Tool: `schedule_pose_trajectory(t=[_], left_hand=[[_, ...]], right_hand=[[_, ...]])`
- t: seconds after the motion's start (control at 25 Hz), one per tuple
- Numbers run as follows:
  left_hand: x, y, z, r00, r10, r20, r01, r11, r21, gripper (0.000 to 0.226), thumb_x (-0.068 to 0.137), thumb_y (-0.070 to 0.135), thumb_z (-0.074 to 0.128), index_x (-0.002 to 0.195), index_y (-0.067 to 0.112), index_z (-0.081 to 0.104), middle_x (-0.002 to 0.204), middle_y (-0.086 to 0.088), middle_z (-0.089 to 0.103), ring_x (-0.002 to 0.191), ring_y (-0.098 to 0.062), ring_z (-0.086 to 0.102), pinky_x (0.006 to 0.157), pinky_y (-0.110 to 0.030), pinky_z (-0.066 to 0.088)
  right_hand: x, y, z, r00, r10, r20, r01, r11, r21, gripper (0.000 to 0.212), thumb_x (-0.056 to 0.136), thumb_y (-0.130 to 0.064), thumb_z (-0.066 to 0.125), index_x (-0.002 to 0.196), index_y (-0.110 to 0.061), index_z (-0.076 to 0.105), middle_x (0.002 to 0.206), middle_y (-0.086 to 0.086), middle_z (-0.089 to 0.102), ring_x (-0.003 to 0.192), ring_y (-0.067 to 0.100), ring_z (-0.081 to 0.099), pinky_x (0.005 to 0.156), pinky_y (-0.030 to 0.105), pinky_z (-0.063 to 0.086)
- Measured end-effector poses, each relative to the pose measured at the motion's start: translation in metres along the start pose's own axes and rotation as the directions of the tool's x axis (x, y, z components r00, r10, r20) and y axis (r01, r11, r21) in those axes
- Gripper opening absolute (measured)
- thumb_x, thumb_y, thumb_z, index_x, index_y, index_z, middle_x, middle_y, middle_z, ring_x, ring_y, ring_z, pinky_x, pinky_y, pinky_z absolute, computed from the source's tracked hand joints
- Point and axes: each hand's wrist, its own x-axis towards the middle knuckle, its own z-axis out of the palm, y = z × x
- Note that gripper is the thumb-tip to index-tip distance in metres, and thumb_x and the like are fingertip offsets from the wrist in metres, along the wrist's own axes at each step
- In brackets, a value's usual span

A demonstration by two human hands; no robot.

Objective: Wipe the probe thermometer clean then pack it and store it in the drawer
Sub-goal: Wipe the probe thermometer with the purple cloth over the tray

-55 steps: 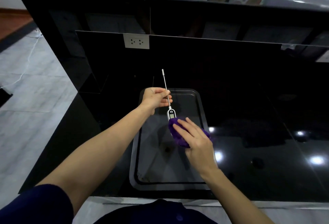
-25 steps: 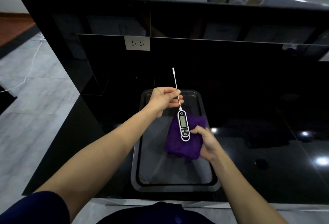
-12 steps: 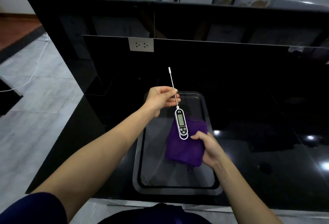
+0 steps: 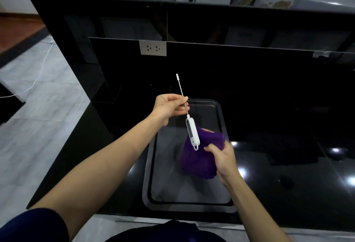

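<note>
Nearest, the right hand bunches the purple cloth over the tray at the counter's near edge. Best to wrap the cloth round the casing and draw it along, steadily. Beyond, the left hand pinches the probe thermometer by its thin stem, white body turned edge-on, probably touching the cloth, capped tip pointing away.
</note>
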Motion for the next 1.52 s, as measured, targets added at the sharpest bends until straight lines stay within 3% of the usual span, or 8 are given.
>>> schedule_pose_trajectory(t=[0.24, 0.52, 0.72, 0.88, 1.12, 1.32, 1.4, 1.52], left_hand=[[0.004, 0.000, -0.003, 1.000, -0.009, -0.027, 0.010, 1.000, 0.029, 0.015, 0.082, 0.008, 0.071, 0.092, -0.001, 0.064, 0.074, -0.012, 0.066, 0.050, -0.012, 0.068, 0.051, -0.022, 0.057], [0.008, -0.007, -0.011, 0.996, 0.025, -0.086, -0.012, 0.989, 0.146, 0.012, 0.080, 0.011, 0.075, 0.078, 0.005, 0.064, 0.070, -0.010, 0.067, 0.053, -0.015, 0.067, 0.052, -0.024, 0.057], [0.009, -0.008, -0.010, 0.994, 0.052, -0.093, -0.036, 0.986, 0.164, 0.013, 0.079, 0.010, 0.075, 0.078, 0.004, 0.064, 0.071, -0.010, 0.066, 0.057, -0.018, 0.066, 0.049, -0.022, 0.055], [0.009, -0.009, -0.015, 0.992, 0.043, -0.117, -0.026, 0.990, 0.141, 0.014, 0.080, 0.007, 0.074, 0.075, 0.005, 0.061, 0.069, -0.011, 0.064, 0.051, -0.016, 0.064, 0.048, -0.023, 0.056], [0.008, -0.010, -0.015, 0.992, 0.051, -0.117, -0.035, 0.990, 0.134, 0.013, 0.080, 0.009, 0.074, 0.078, 0.004, 0.062, 0.070, -0.011, 0.064, 0.051, -0.016, 0.066, 0.049, -0.024, 0.057], [0.010, -0.006, -0.021, 0.990, 0.038, -0.138, -0.029, 0.998, 0.064, 0.013, 0.082, 0.006, 0.072, 0.084, 0.001, 0.060, 0.070, -0.012, 0.063, 0.043, -0.011, 0.064, 0.046, -0.022, 0.055], [0.009, -0.008, -0.021, 0.989, 0.045, -0.141, -0.038, 0.998, 0.050, 0.010, 0.082, 0.005, 0.071, 0.081, 0.001, 0.061, 0.070, -0.012, 0.064, 0.044, -0.011, 0.065, 0.047, -0.021, 0.055], [0.008, -0.008, -0.020, 0.991, 0.052, -0.127, -0.043, 0.997, 0.069, 0.008, 0.083, 0.007, 0.071, 0.078, 0.005, 0.064, 0.072, -0.012, 0.067, 0.050, -0.012, 0.067, 0.050, -0.022, 0.055]], right_hand=[[0.005, -0.013, 0.011, 0.889, -0.436, 0.142, 0.458, 0.834, -0.308, 0.052, 0.079, 0.021, 0.050, 0.122, -0.006, 0.063, 0.122, -0.002, 0.068, 0.119, 0.011, 0.060, 0.100, 0.028, 0.047], [-0.006, 0.012, 0.001, 0.587, -0.562, 0.583, 0.738, 0.075, -0.671, 0.057, 0.079, 0.003, 0.064, 0.134, -0.012, 0.057, 0.142, 0.000, 0.054, 0.139, 0.020, 0.040, 0.109, 0.040, 0.040], [0.014, 0.001, -0.003, 0.621, -0.523, 0.584, 0.696, 0.026, -0.717, 0.073, 0.065, 0.011, 0.075, 0.132, -0.013, 0.059, 0.141, -0.002, 0.054, 0.138, 0.021, 0.042, 0.109, 0.037, 0.041], [-0.003, 0.015, 0.000, 0.531, -0.510, 0.676, 0.761, -0.065, -0.646, 0.069, 0.067, 0.015, 0.060, 0.130, -0.013, 0.061, 0.139, -0.001, 0.056, 0.137, 0.021, 0.044, 0.107, 0.035, 0.042], [0.010, 0.010, 0.001, 0.638, -0.537, 0.552, 0.683, 0.064, -0.728, 0.061, 0.071, 0.008, 0.058, 0.129, -0.011, 0.062, 0.137, 0.001, 0.058, 0.134, 0.023, 0.046, 0.106, 0.038, 0.043], [-0.015, 0.022, -0.004, 0.611, -0.526, 0.592, 0.731, 0.085, -0.677, 0.061, 0.075, 0.006, 0.064, 0.132, -0.014, 0.059, 0.140, -0.003, 0.055, 0.137, 0.020, 0.044, 0.110, 0.035, 0.040], [-0.014, 0.016, -0.005, 0.644, -0.549, 0.533, 0.734, 0.245, -0.634, 0.059, 0.075, 0.009, 0.065, 0.130, -0.013, 0.060, 0.139, -0.001, 0.057, 0.135, 0.017, 0.046, 0.110, 0.032, 0.039], [-0.011, 0.000, -0.004, 0.855, -0.475, 0.210, 0.516, 0.732, -0.444, 0.053, 0.078, 0.012, 0.056, 0.121, -0.018, 0.065, 0.123, -0.005, 0.066, 0.120, 0.007, 0.058, 0.101, 0.023, 0.045]])
